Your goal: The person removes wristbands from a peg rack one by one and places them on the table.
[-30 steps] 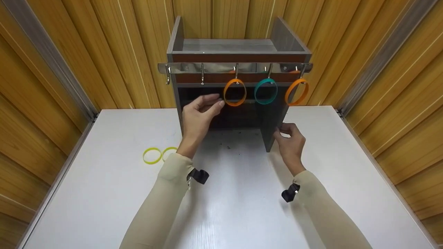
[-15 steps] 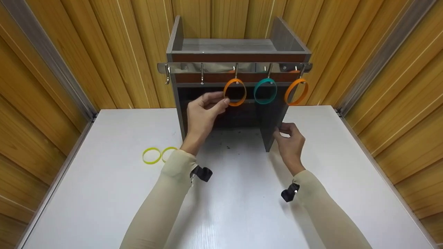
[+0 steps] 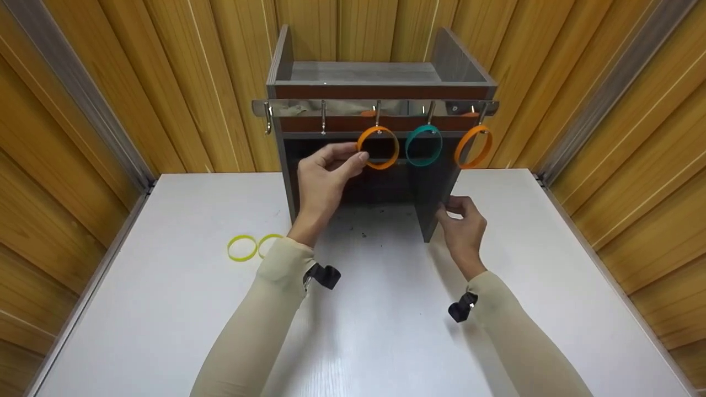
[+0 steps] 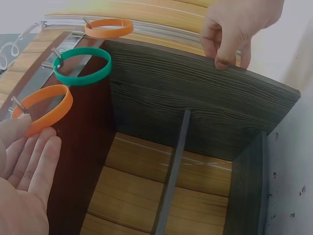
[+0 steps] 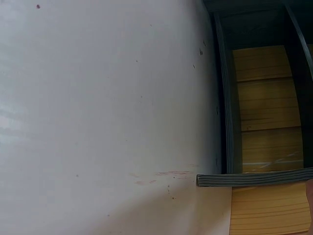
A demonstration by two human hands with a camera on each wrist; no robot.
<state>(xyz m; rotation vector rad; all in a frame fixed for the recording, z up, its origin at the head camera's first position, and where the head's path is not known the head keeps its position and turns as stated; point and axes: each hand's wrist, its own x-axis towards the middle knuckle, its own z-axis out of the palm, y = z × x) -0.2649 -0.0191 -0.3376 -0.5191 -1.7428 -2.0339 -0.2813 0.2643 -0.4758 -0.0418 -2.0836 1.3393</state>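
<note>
In the head view an orange ring [image 3: 391, 160] hangs from the middle hook, its left edge between the thumb and fingers of my left hand [image 3: 322, 179]. The left wrist view shows the thumb and fingers of that hand [image 4: 29, 181] at the same orange ring [image 4: 61, 108]. A teal ring [image 3: 408, 150] and another orange ring [image 3: 460, 154] hang on the two hooks to its right. My right hand [image 3: 464, 231] grips the front edge of the grey shelf's right side panel [image 3: 433, 204]; in the left wrist view this hand [image 4: 244, 24] pinches the panel [image 4: 195, 73].
Two yellow-green rings [image 3: 229, 255] lie on the white table [image 3: 165, 309], left of the shelf; my left forearm partly covers one. Two hooks at the left of the metal rail [image 3: 353, 107] hold no rings. Wood-patterned walls [image 3: 77, 110] stand behind and at both sides.
My left hand has moved right and slightly up, and its fingers have come to the middle orange ring. That ring has shifted a little to the right. My right hand has stayed in place.
</note>
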